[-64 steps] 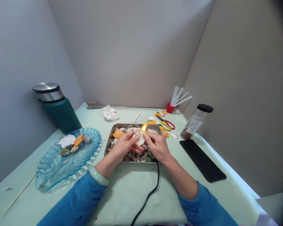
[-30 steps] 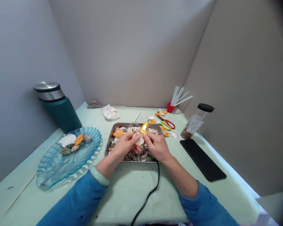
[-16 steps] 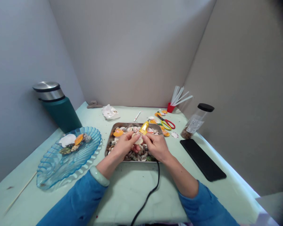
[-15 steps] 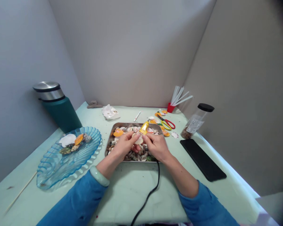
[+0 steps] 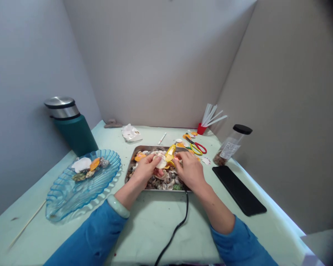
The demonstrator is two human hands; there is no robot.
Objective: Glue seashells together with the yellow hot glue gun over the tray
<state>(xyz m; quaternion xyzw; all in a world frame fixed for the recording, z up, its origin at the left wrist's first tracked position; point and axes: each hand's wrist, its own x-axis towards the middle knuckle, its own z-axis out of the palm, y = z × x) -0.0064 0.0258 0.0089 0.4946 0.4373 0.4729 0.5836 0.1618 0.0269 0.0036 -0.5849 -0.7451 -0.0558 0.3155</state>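
Observation:
A pale, flat scallop shell is pinched between the thumb and fingers of my left hand, above a metal tray of mixed shells. My right hand is over the tray's right side, fingers bent, thumb and forefinger apart. It is close beside a yellow glue gun, whose nozzle points to the far side; whether the fingertips touch it I cannot tell. A black cord runs from under my right hand to the near edge. Small conch-like shells and orange scallop shells fill the tray.
At left are a blue shell-shaped plate with shells, a green bottle and a thin stick. Scissors, a red cup of glue sticks, a lidded jar and a black phone are at right.
My right hand has come off the scallop shell and moved right, beside the glue gun. My left hand still holds the shell. The view has shifted slightly.

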